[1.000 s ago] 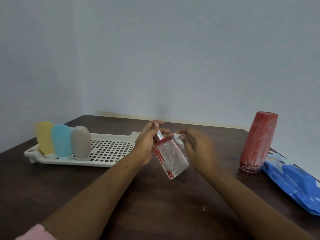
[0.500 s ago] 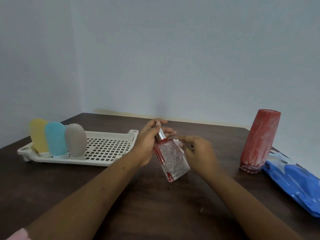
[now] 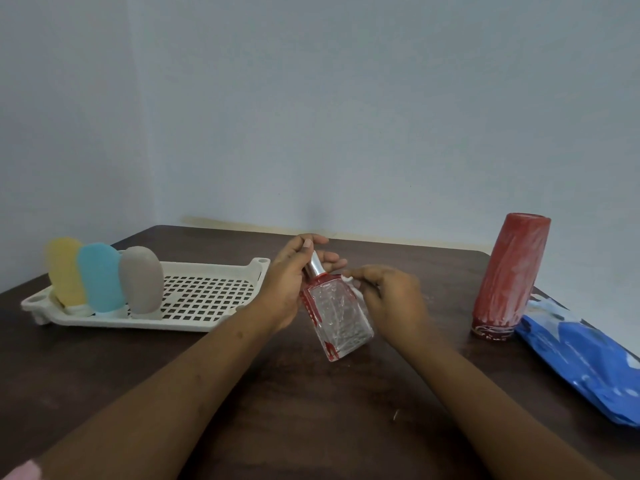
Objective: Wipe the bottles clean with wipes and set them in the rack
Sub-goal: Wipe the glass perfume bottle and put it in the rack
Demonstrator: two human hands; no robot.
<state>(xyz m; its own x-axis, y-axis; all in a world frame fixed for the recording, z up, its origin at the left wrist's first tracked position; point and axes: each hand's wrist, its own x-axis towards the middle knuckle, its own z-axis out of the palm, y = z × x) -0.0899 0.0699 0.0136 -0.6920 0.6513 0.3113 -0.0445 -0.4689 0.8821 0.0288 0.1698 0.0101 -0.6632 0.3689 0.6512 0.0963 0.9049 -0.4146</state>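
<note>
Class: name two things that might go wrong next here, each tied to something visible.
The left hand holds the tilted clear bottle by its narrow neck; rubbing by the right hand with its wipe might make it slip. The tall red bottle stands beside the wipes pack; reaching there might topple it.

Wears a pink sleeve (image 3: 19, 472) on the left arm, seen only as a soft, blurred cuff in the bottom left corner. Leaves the left forearm (image 3: 194, 372) uncovered from cuff to wrist, the right forearm (image 3: 464, 386) uncovered throughout. Shows left hand (image 3: 284, 289) and right hand (image 3: 394, 299) bare, one short nail catching light on the left.
</note>
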